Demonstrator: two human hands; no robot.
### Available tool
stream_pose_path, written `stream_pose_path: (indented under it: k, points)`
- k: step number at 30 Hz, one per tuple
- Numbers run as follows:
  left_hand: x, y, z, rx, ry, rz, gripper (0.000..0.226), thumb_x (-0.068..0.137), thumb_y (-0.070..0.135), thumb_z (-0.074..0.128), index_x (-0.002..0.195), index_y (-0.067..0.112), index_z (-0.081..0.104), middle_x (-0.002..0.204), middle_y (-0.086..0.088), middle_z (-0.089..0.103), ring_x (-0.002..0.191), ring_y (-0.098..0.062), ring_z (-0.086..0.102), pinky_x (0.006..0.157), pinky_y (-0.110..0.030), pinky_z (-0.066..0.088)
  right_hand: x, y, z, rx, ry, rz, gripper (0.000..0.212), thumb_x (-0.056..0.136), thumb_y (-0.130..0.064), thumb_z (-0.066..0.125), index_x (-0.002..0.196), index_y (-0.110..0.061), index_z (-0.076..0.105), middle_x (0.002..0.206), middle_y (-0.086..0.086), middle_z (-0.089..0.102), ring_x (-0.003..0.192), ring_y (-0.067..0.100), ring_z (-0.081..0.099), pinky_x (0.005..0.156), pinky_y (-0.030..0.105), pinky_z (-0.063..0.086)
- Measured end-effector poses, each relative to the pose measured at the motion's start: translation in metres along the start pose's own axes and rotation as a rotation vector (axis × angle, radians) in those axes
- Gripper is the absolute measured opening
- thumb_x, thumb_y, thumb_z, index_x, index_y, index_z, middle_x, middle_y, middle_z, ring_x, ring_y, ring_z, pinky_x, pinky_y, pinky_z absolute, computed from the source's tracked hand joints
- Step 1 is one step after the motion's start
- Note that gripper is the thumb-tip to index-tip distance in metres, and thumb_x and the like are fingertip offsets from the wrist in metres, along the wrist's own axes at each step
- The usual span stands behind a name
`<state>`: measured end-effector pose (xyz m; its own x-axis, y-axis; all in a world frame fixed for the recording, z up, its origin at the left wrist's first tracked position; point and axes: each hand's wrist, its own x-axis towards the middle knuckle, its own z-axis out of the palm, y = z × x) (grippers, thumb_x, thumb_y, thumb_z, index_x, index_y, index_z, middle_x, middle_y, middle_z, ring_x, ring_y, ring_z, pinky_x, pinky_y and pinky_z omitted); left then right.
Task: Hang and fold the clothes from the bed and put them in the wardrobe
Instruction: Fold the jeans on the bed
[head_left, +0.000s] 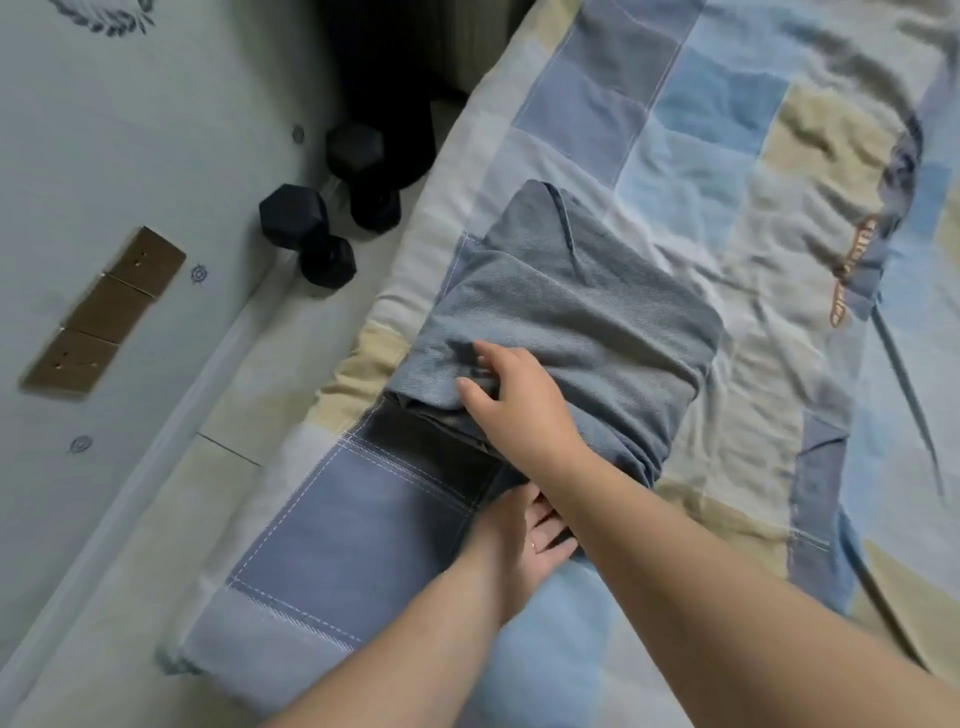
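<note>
While the right hand (511, 400) lies flat atop and the left hand (535, 535) slips open-fingered beneath, the folded grey garment (571, 322) runs lengthwise up the bed (727, 156).

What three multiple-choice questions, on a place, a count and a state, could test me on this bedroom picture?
1. Where do the black hexagonal dumbbells lie?
A on a shelf
B on the tiled floor beside the patchwork-quilted bed
C in a drawer

2. How many brown cardboard squares are on the pale wall?
A one
B three
C five

3. The grey-blue cotton garment is:
A folded
B hanging
C spread flat

Answers:
1. B, they sit on the floor left of the bed.
2. B, three squares sit in a row.
3. A, it lies as a layered bundle under the right hand.
</note>
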<state>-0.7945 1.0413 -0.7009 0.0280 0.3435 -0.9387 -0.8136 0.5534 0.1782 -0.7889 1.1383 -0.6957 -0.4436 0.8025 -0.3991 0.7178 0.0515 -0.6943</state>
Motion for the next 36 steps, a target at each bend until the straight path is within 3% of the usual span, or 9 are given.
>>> stream_pose_path:
  k: [5,9,13,16,20,24,27,31,36]
  points:
    - [0.009,-0.039,-0.014,0.113,-0.089,0.037,0.013,0.095,0.007,0.051,0.092,0.015,0.06,0.086,-0.001,0.072,0.08,-0.011,0.066,0.072,-0.029,0.049,-0.069,0.079,-0.029,-0.149,0.289,0.086,0.04,0.082,-0.023,0.071,0.121,-0.015,0.064,0.11,0.002,0.059,0.107,0.021,0.054,0.093,0.023,0.037]
    - [0.011,-0.052,0.006,0.175,-0.102,0.126,0.012,0.093,0.007,0.056,0.103,0.013,0.06,0.085,0.002,0.073,0.074,-0.003,0.067,0.063,-0.02,0.054,-0.095,0.116,-0.042,-0.112,0.199,0.184,0.019,0.081,-0.017,0.072,0.101,-0.017,0.069,0.092,-0.005,0.062,0.093,0.018,0.06,0.079,0.022,0.039]
    - [0.023,-0.057,0.032,0.233,0.004,0.251,0.016,0.092,0.011,0.06,0.106,0.019,0.06,0.096,0.002,0.073,0.086,-0.005,0.068,0.072,-0.023,0.053,-0.085,0.123,-0.047,-0.089,0.118,0.206,0.004,0.083,-0.022,0.068,0.085,-0.026,0.068,0.078,-0.01,0.067,0.077,0.005,0.06,0.069,0.023,0.044]
    - [0.029,-0.067,0.039,0.288,0.117,0.353,0.02,0.086,0.021,0.07,0.104,0.014,0.064,0.1,-0.004,0.073,0.095,-0.015,0.069,0.081,-0.033,0.054,-0.083,0.131,-0.063,0.11,-0.1,0.176,0.019,0.082,-0.014,0.067,0.072,-0.029,0.063,0.064,-0.014,0.064,0.061,-0.007,0.056,0.063,0.015,0.043]
    - [0.032,-0.081,0.044,0.337,0.214,0.371,0.019,0.081,0.028,0.074,0.093,0.016,0.066,0.093,0.0,0.073,0.091,-0.015,0.067,0.084,-0.04,0.054,-0.08,0.147,-0.083,-0.007,-0.281,0.087,0.015,0.084,-0.015,0.066,0.092,-0.027,0.068,0.075,-0.013,0.064,0.071,0.004,0.058,0.069,0.023,0.042]
    - [0.035,-0.085,0.055,0.345,0.226,0.325,0.009,0.085,0.022,0.071,0.079,0.016,0.067,0.062,0.012,0.067,0.063,-0.005,0.059,0.061,-0.025,0.051,-0.028,0.162,-0.115,0.099,0.154,0.181,0.048,0.093,-0.023,0.054,0.139,-0.027,0.04,0.091,0.003,0.069,0.086,0.022,0.064,0.077,0.033,0.048]
    - [0.037,-0.087,0.062,0.53,0.232,0.345,0.026,0.087,0.026,0.068,0.065,0.012,0.063,0.05,0.01,0.054,0.046,-0.008,0.043,0.057,-0.028,0.043,0.02,0.178,-0.135,0.16,0.254,0.299,0.057,0.097,-0.024,0.042,0.149,-0.027,0.02,0.114,0.014,0.066,0.101,0.032,0.063,0.09,0.048,0.05]
    - [0.042,-0.087,0.055,0.689,0.212,0.417,0.021,0.093,0.023,0.058,0.074,0.015,0.065,0.05,0.016,0.062,0.041,-0.003,0.049,0.054,-0.022,0.045,0.047,0.195,-0.131,0.149,0.259,0.294,0.027,0.095,-0.019,0.041,0.12,-0.023,0.05,0.076,0.001,0.067,0.075,0.024,0.067,0.084,0.049,0.053]
    - [0.046,-0.082,0.055,0.78,0.195,0.495,0.026,0.091,0.029,0.061,0.068,0.017,0.061,0.055,0.014,0.066,0.038,-0.002,0.05,0.044,-0.019,0.043,0.052,0.202,-0.127,0.177,0.446,0.343,0.022,0.095,-0.032,0.05,0.112,-0.02,0.054,0.098,0.007,0.069,0.091,0.026,0.064,0.082,0.036,0.05]
